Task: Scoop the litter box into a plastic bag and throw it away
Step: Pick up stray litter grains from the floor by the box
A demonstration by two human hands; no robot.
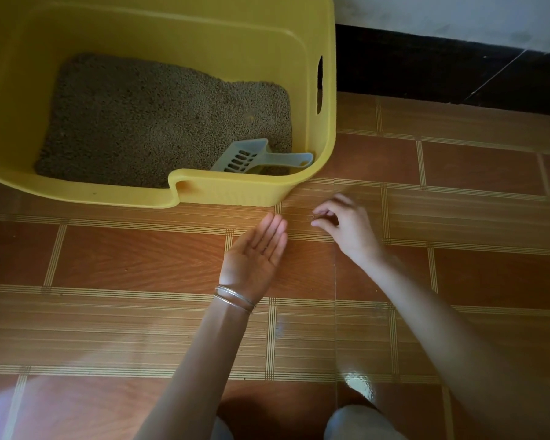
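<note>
**Tiled floor, stray litter: a tidy-up beside the box**

An orange-brown tiled floor (140, 258) with striped bands runs to a dark skirting (426, 65) under a white wall (458, 14). The yellow box (235, 192) stands on it at upper left, with litter (159, 122) spread across its bottom.

From my remote seat I read this as tidying alongside the main job. The right hand (346, 223), just off the box's near right corner, has thumb and fingertips (323, 214) pinched on what looks like a grain (314, 216), though it is too small for me to be sure. The left hand (253, 252), two bangles (234, 298) at the wrist, lies palm up close by with fingers straight and together. I cannot tell whether anything rests on it.

The grey scoop (258, 157) lies untouched inside the box at the near right corner. No bag is in view. Next, I judge, the pinch goes into the waiting palm or the box; then the scoop must be taken up and a bag found.
</note>
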